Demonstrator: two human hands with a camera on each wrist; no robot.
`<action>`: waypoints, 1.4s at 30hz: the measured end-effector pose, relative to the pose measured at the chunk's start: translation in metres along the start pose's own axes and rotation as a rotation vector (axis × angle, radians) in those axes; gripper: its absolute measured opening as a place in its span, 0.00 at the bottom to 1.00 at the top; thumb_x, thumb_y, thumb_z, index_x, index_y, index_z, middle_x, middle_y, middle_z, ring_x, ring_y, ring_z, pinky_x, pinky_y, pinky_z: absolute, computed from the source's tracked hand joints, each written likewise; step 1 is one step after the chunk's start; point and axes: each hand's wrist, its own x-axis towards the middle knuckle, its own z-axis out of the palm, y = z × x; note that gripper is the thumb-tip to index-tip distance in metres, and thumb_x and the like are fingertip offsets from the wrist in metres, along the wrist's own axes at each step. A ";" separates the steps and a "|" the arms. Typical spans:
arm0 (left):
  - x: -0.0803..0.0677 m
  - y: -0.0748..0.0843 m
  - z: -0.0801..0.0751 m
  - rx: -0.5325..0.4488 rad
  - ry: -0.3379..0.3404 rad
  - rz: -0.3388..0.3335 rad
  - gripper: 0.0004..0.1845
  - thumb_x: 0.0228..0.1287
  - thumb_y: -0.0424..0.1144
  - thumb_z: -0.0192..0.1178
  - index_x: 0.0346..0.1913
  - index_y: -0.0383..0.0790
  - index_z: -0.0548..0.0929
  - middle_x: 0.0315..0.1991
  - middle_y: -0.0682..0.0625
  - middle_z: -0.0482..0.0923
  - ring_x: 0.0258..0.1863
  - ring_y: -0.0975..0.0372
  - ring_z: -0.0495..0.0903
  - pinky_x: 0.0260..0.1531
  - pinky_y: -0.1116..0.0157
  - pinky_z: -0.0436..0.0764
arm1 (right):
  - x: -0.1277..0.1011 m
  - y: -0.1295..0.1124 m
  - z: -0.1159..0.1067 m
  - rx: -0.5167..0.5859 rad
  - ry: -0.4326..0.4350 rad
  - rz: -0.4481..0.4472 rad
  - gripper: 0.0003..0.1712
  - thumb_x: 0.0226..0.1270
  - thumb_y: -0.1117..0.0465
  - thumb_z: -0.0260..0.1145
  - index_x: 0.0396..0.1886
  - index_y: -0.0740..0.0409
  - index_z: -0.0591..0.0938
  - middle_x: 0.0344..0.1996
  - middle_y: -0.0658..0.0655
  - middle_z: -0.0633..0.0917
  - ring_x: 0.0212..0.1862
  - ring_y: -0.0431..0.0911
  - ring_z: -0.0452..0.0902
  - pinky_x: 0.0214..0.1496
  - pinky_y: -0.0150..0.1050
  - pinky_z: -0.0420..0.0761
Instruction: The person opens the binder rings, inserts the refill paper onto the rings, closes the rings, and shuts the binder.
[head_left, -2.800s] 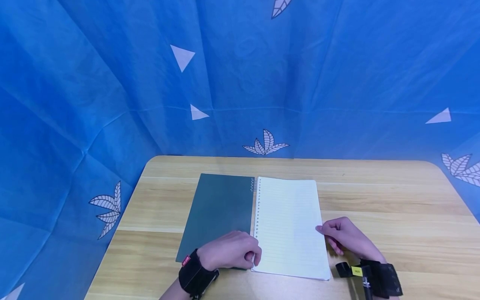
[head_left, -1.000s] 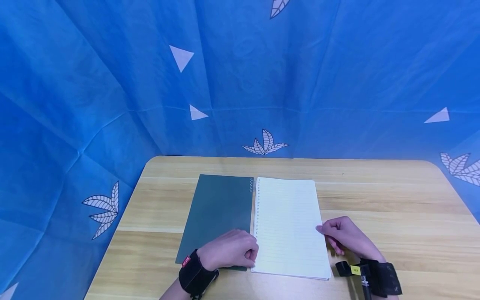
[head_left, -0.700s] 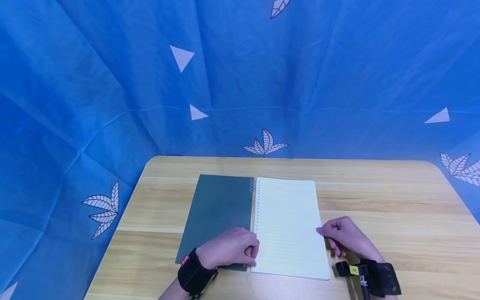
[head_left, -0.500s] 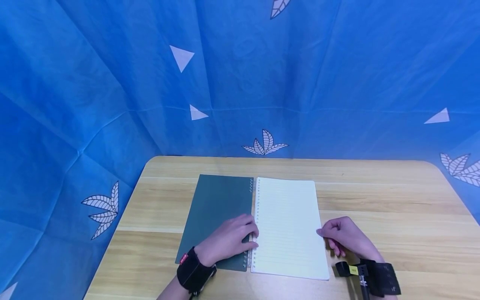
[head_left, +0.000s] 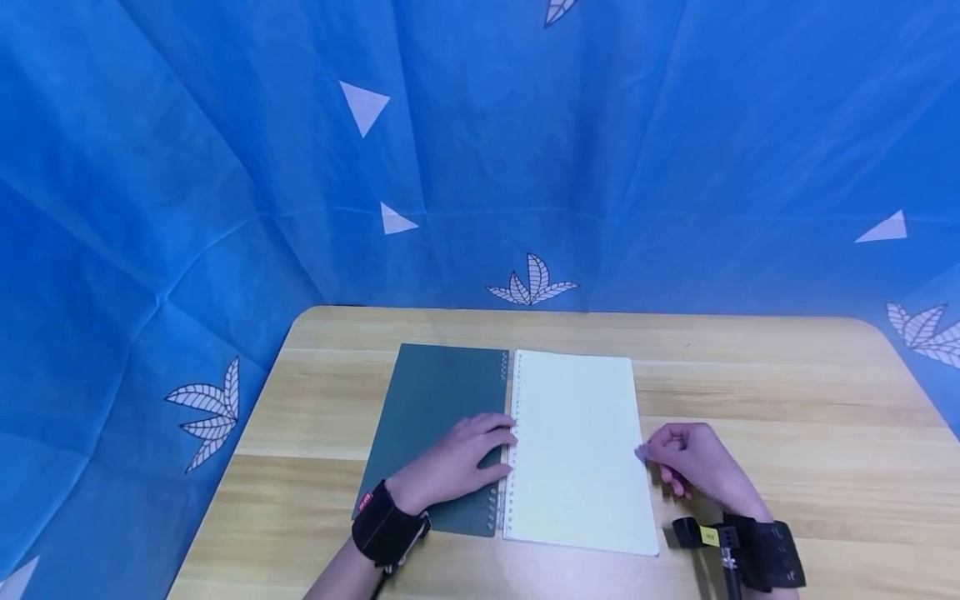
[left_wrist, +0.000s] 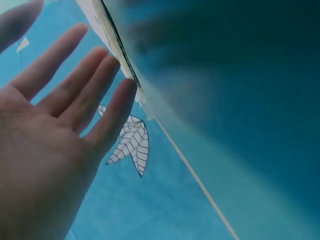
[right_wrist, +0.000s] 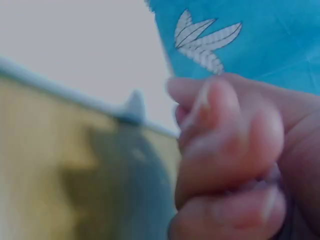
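An opened spiral notebook lies on the table, its dark green cover (head_left: 450, 375) to the left and its pale lined page (head_left: 577, 450) to the right. Over the lower cover reaches my left hand (head_left: 457, 462), fingers extended so that their tips lie at the ring binding (head_left: 492, 508). The left wrist view shows this hand (left_wrist: 60, 105) with fingers spread and nothing held. At the page's right edge, my right hand (head_left: 693, 462) pinches the edge between thumb and index finger, the other fingers curled beneath. Close up, the right wrist view has these fingertips right at the page edge.
A light wooden table (head_left: 787, 392) carries the notebook, with bare wood on either side. Behind and to the left hangs a blue cloth (head_left: 480, 150) printed with leaves and triangles. Each wrist wears a black strap, such as the left one (head_left: 386, 525).
My left hand has left the notebook's lower edge, uncurled its fingers and slid up along the binding. My right hand stays at the page's right edge.
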 end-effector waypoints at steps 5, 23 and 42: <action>0.010 -0.013 -0.013 -0.120 0.124 -0.044 0.21 0.68 0.44 0.61 0.61 0.41 0.79 0.69 0.46 0.70 0.70 0.50 0.68 0.71 0.49 0.67 | 0.007 -0.031 0.015 -0.051 0.143 -0.120 0.15 0.68 0.54 0.65 0.37 0.64 0.81 0.16 0.52 0.76 0.15 0.39 0.69 0.19 0.34 0.73; 0.097 -0.062 -0.045 -0.218 0.182 -0.219 0.19 0.62 0.34 0.66 0.55 0.31 0.82 0.37 0.46 0.80 0.36 0.61 0.77 0.39 0.68 0.78 | 0.121 -0.130 0.075 -0.359 0.172 -0.364 0.10 0.62 0.72 0.63 0.42 0.70 0.84 0.38 0.65 0.88 0.41 0.53 0.84 0.44 0.41 0.85; 0.103 -0.067 -0.043 -0.188 0.111 -0.184 0.19 0.60 0.35 0.68 0.54 0.35 0.83 0.33 0.48 0.81 0.33 0.63 0.77 0.37 0.70 0.77 | 0.147 -0.105 0.089 -0.138 0.193 -0.265 0.10 0.61 0.73 0.62 0.41 0.67 0.86 0.33 0.63 0.88 0.28 0.41 0.80 0.34 0.29 0.76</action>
